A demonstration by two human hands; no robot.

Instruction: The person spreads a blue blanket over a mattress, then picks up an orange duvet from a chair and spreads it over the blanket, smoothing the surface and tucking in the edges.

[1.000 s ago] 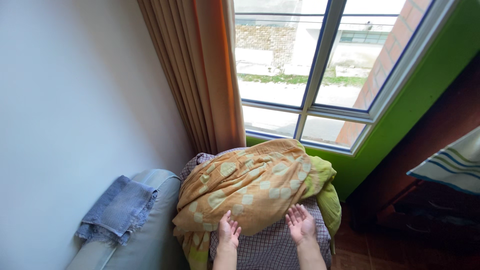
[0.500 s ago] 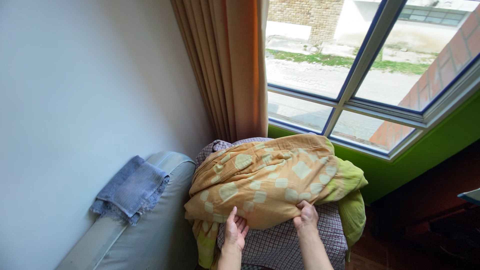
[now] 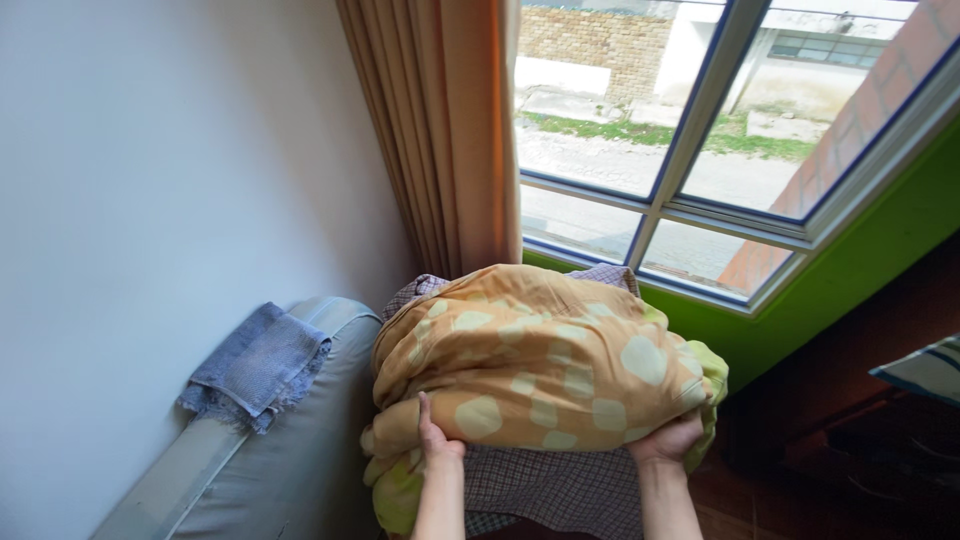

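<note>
Left hand (image 3: 437, 437): at the near left edge of the orange blanket (image 3: 540, 365), palm pressed to the cloth, thumb pointing up along the fold; its grip is closed on the bundle's lower edge, with the fingers tucked out of sight under it.
Right hand (image 3: 668, 438): at the near right corner of the same bundle, cupped beneath it; its grip is closed on the blanket from below, fingertips hidden in the cloth.
Orange blanket: a thick, bunched bundle with pale green patches and a lime green underside, sitting between the two hands and on top of the checked cloth (image 3: 545, 485).
Checked cloth: covers a seat below the bundle; it shows at the near edge and again at the far edge.
Sofa arm (image 3: 290, 450): grey, just left of the bundle, against the white wall.
Blue towel (image 3: 258, 365): draped over the far end of the sofa arm.
Curtain (image 3: 440, 140): tan, hanging at the far side, left of the window (image 3: 700, 150).
</note>
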